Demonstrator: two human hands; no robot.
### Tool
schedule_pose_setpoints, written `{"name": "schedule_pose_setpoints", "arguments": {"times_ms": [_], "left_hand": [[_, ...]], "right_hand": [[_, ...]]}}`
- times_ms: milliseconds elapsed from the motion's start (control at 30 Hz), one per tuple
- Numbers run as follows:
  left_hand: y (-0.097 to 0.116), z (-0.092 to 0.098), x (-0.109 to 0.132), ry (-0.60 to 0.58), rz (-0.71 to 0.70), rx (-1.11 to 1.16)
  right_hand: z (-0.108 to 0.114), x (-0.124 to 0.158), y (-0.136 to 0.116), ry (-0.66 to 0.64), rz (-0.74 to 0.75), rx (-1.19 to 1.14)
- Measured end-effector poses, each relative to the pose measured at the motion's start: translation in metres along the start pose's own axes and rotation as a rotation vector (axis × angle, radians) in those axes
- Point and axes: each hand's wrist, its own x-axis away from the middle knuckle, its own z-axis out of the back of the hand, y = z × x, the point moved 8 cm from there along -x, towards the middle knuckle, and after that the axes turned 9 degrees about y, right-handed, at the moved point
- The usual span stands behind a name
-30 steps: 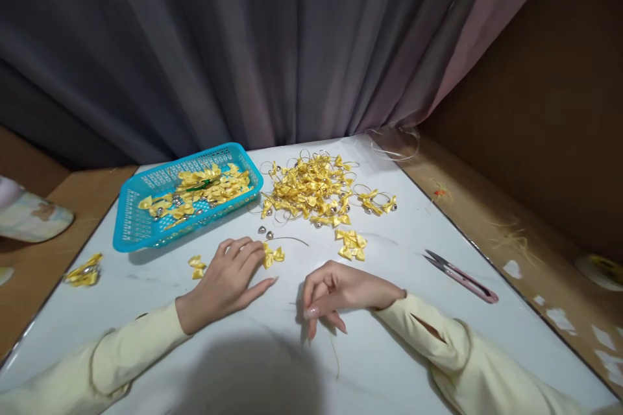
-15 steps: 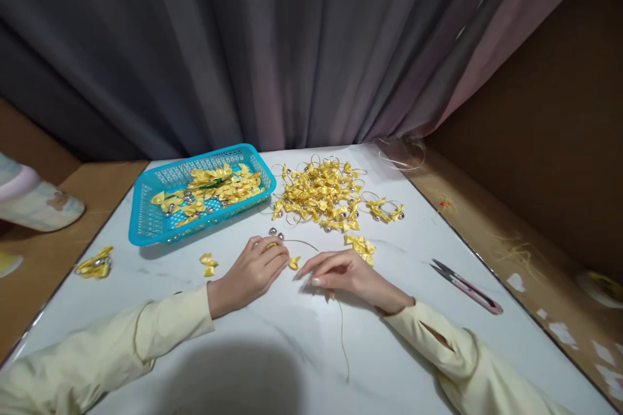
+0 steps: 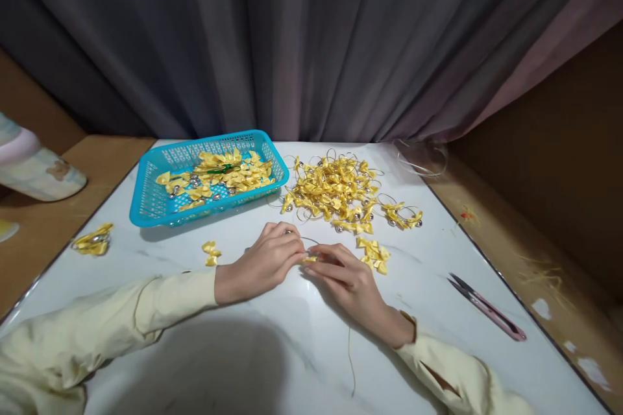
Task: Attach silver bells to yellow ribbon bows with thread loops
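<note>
My left hand (image 3: 270, 260) is closed, with thumb and fingertips pinched at the left end of a small yellow ribbon bow (image 3: 309, 259). From the right, the fingers of my right hand (image 3: 351, 285) close on the same bow, so the two hands' fingertips nearly meet. A thin gold cord (image 3: 311, 240) arcs just behind the fingertips. Below my right hand a loose length of cord (image 3: 350, 363) lies on the white table. Small silver bells (image 3: 288, 231) are partly hidden behind my left hand.
A blue basket (image 3: 139, 198) holds yellow bows and bells. Beside it lies a heap of finished-looking bow loops (image 3: 335, 188). Loose bows (image 3: 374, 254) sit near my right hand, another bow (image 3: 211, 253) by my left. Thread snips (image 3: 487, 308) lie at right, a bow bundle (image 3: 93, 240) at far left.
My right hand has moved in to meet the left, and its fingers have closed at the small bow between them. The view has shifted slightly.
</note>
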Motion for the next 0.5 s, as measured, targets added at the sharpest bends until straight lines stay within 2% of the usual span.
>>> {"name": "schedule_pose_setpoints", "arguments": {"times_ms": [100,233,367,500], "left_hand": [[-0.005,-0.005,-0.003,-0.037,0.111,0.101],[-0.019,-0.002,0.001,0.054,0.291,0.186],[-0.014,0.0,0.004,0.09,0.23,0.134],[-0.001,0.003,0.006,0.116,0.159,0.096]], "right_hand": [[0.004,-0.003,0.006,0.024,-0.114,-0.075],[0.007,0.0,0.025,0.077,-0.429,-0.205],[0.008,0.008,0.04,0.143,-0.663,-0.322],[0.008,0.009,0.041,0.152,-0.722,-0.388]]}}
